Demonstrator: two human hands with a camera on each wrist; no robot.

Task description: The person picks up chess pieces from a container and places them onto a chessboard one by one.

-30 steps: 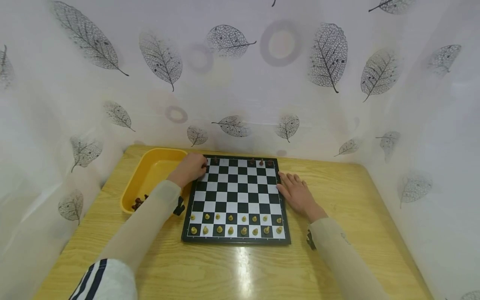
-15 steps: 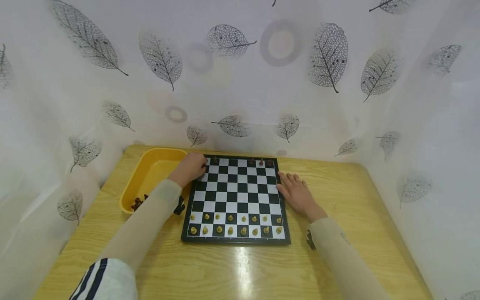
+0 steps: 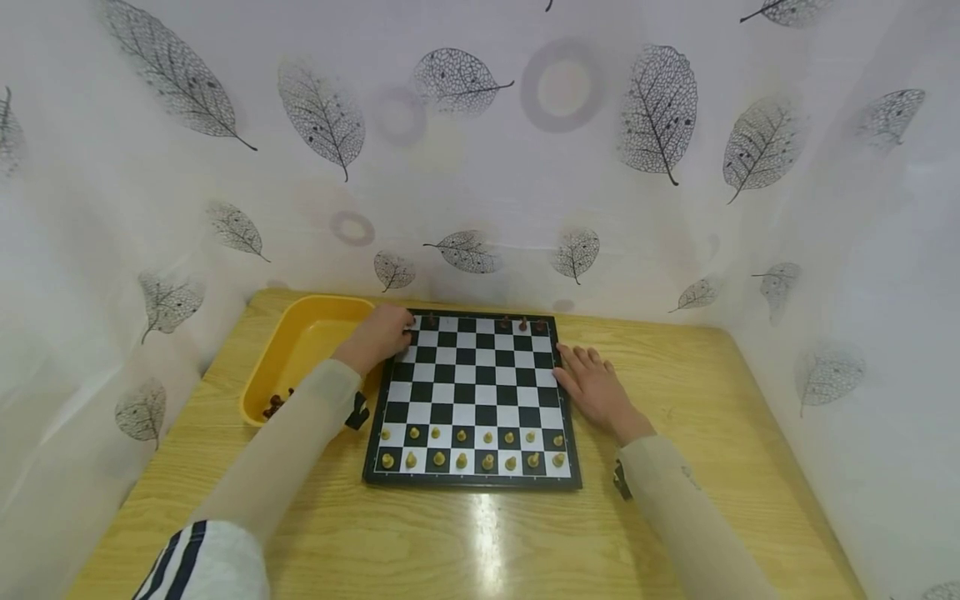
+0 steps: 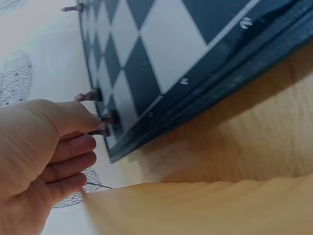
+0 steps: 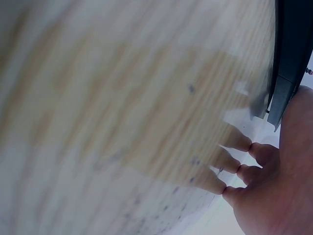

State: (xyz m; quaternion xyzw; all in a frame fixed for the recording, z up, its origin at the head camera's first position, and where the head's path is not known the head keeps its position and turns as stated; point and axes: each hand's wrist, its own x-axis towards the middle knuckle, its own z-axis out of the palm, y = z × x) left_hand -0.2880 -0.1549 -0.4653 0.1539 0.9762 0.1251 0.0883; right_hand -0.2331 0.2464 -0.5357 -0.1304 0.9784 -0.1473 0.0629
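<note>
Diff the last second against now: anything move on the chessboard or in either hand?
No visible change. The left hand stays at the far left corner of the black-and-white chessboard, fingers curled at a dark brown chess piece. The right hand stays flat on the wooden table by the board's right edge. Light pieces and yellow plastic tray unchanged.

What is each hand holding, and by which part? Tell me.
The left hand pinches a dark chess piece at the chessboard's far-left corner, apparently near its top. The right hand holds nothing, lying flat on the table.
</note>
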